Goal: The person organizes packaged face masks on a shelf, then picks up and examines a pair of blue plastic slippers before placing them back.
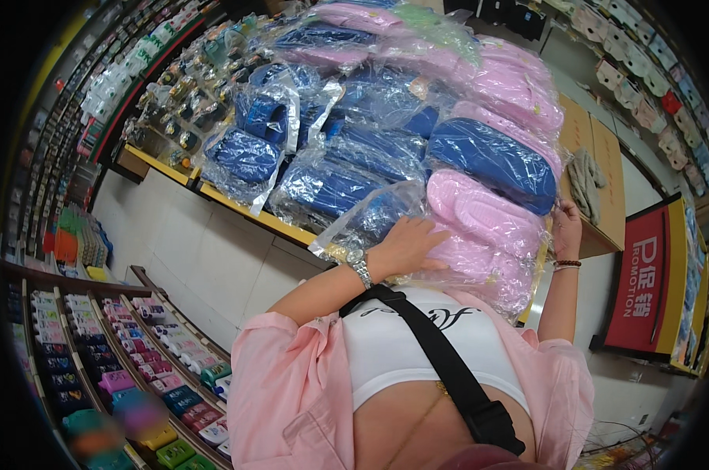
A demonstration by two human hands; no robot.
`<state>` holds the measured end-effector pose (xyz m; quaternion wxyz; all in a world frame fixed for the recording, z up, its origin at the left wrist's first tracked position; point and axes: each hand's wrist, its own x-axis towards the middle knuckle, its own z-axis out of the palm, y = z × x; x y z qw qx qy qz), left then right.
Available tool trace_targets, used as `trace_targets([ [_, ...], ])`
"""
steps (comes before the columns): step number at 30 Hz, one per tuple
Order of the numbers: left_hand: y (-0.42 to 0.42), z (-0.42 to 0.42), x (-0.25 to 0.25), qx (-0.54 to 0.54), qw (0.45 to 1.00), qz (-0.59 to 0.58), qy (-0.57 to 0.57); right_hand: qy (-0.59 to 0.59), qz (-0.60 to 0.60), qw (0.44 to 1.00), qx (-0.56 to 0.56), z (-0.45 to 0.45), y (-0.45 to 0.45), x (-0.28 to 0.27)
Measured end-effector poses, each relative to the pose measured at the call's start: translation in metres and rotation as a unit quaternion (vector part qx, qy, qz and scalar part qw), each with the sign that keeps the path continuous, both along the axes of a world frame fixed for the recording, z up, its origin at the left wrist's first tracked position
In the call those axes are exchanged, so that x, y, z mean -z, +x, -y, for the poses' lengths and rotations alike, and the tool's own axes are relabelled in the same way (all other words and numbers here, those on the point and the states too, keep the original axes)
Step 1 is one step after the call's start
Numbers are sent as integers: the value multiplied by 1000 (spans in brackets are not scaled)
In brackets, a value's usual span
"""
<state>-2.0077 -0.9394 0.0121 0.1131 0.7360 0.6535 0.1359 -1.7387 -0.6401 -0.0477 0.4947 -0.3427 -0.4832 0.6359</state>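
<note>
My left hand (410, 244), with a metal watch at its wrist, lies palm down with fingers apart on the near pair of pink slippers (483, 217) in clear plastic. Its fingertips touch the wrapping, not gripping it. On the right, my right hand (566, 226) has its fingertips closed at the edge of the clear plastic bag (539, 247) around these slippers. Just beyond lies a large blue slipper (492, 158), also wrapped. Several bagged blue slippers (331, 188) lie to the left, and bagged pink slippers (516, 76) are heaped farther back.
The pile rests on a yellow-edged display table (260, 214). A cardboard box (604, 170) with a grey cloth (586, 182) on it stands at the right. Beyond is a red promotion stand (636, 282). Shelves of bottles (149, 358) curve along the lower left.
</note>
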Motion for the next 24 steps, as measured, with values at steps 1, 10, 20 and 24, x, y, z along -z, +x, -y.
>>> trace_targets([
  [1, 2, 3, 1, 0, 1000, -8, 7, 24, 114, 993, 6, 1, -1, -4],
  [10, -10, 3, -20, -83, 969, 178, 151, -6, 360, 932, -44, -8, 0, -29],
  [20, -16, 13, -7, -60, 969, 220, 94, -127, 110, 981, -92, 23, -44, -68],
  [24, -22, 5, -7, -125, 939, 317, 42, -195, -23, 965, -172, 19, -45, -63],
])
